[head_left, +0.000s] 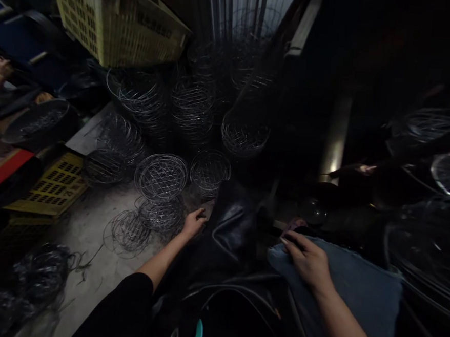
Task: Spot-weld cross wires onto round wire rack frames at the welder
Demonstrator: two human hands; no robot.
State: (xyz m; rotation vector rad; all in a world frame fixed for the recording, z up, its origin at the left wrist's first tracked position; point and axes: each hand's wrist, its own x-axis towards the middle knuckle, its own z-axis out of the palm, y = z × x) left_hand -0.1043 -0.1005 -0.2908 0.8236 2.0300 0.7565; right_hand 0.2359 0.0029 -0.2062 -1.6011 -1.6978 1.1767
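Note:
My left hand (pixel 195 223) hangs low between the wire baskets and the black apron (pixel 230 228) over my lap. Its fingers are a little apart and hold nothing that I can see. Close on its left, a round wire basket (pixel 162 215) lies below another wire basket (pixel 160 177) with a crisscross base. My right hand (pixel 307 259) is above the blue denim (pixel 359 285) on my leg. Its thumb and fingers are drawn together; what they grip, if anything, is too dark to make out. A small purplish thing (pixel 296 225) shows just beyond its fingertips.
Stacks of wire baskets (pixel 192 110) stand ahead, beneath a yellow plastic crate (pixel 138 29). A second yellow crate (pixel 54 182) is at left, near a black bowl (pixel 39 119) of small metal pieces. A metal post (pixel 337 140) belongs to dark machinery at right. Another person's hand (pixel 0 65) shows far left.

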